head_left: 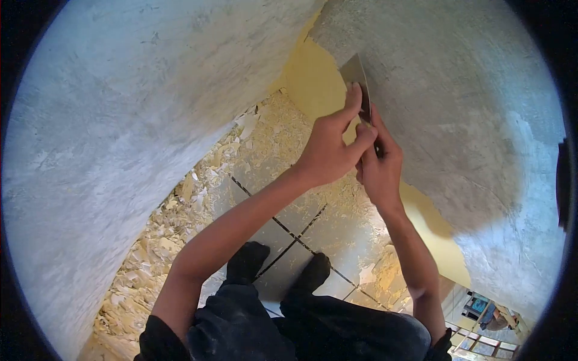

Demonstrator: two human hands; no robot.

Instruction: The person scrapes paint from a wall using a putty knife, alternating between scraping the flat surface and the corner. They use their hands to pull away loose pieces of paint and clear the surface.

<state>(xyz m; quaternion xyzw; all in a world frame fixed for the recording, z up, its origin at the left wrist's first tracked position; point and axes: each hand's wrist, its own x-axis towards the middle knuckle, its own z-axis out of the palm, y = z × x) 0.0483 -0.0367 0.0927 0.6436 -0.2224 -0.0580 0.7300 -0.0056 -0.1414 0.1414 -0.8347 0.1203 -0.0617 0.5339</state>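
A scraper [355, 68] with a wide, flat metal blade stands against the right-hand wall, where bare grey plaster meets a strip of yellow paint [310, 75]. My right hand [383, 168] is closed round its dark handle, most of which the fingers hide. From the left, my left hand [330, 147] presses on the blade with its fingers, its thumb close to the handle and touching my right hand. The blade's corner points up along the edge of the yellow paint.
Scraped grey wall [120, 108] rises on the left. Yellow paint flakes [138, 265] lie heaped along its foot and scattered over the tiled floor [289, 253]. My dark-covered feet [248, 260] stand on the tiles. At lower right are a person [497, 319] and a ladder-like frame [484, 348].
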